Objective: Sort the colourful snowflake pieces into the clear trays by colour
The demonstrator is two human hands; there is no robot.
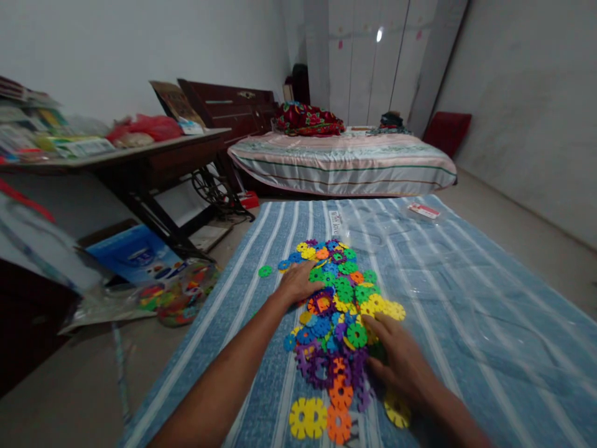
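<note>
A heap of notched plastic building discs [344, 290] in yellow, green, blue, orange and purple lies on a blue striped cloth [224, 373]. At the heap's left side, my left hand [298, 281] rests against the discs, its fingers stretched out and the thumb apart. My right hand [398, 348], slightly blurred, is at the lower right of the heap with fingers spread, touching the pieces; it partly covers some of them. Nearest to me are a joined pair of yellow discs [308, 418], an orange disc [339, 424] and purple square-shaped pieces [321, 370].
Clear plastic packaging [466, 298] covers the cloth's right part, with a red-and-white card [423, 211] at the back. A single green disc [265, 271] lies left of the heap. Beyond are a bed [345, 165] and, to the left, a sewing machine table [153, 149] carrying clutter.
</note>
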